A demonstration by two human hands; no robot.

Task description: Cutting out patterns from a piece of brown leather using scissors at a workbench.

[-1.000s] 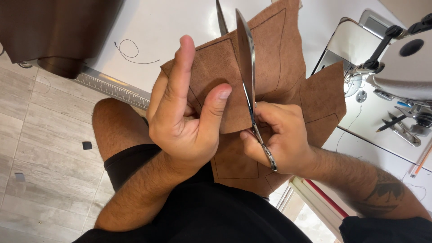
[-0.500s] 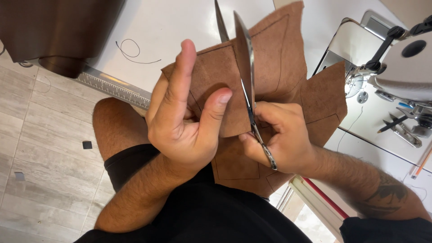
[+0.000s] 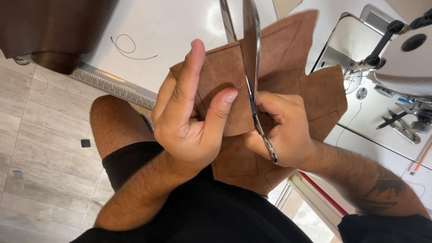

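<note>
Head view: left hand [image 3: 189,121] pinches a flap of the brown suede piece [image 3: 288,81], thumb on the near face, index finger stretched up along the flap, other fingers behind it. Closed on the material, firm grip.

Right hand [image 3: 281,128] is wrapped around the handles of the metal scissors [image 3: 252,67], closed on them. Blades point up and away from the body, spread apart, one blade lying along the edge of the flap just right of the left thumb. Blade tips run out of frame at the top.

Suede piece is held up in the air between both hands, over the lap and the edge of the white table [image 3: 171,31]. It has several panels with stitch or marking lines visible; lower part hangs behind the hands.

On the table: loose dark thread [image 3: 128,47], metal ruler edge [image 3: 112,85] along the near side. Right of it: sewing machine [image 3: 405,54], with a pencil [image 3: 420,159] and small metal tools [image 3: 402,128] beside it. Tiled floor [image 3: 40,148] on the left.
</note>
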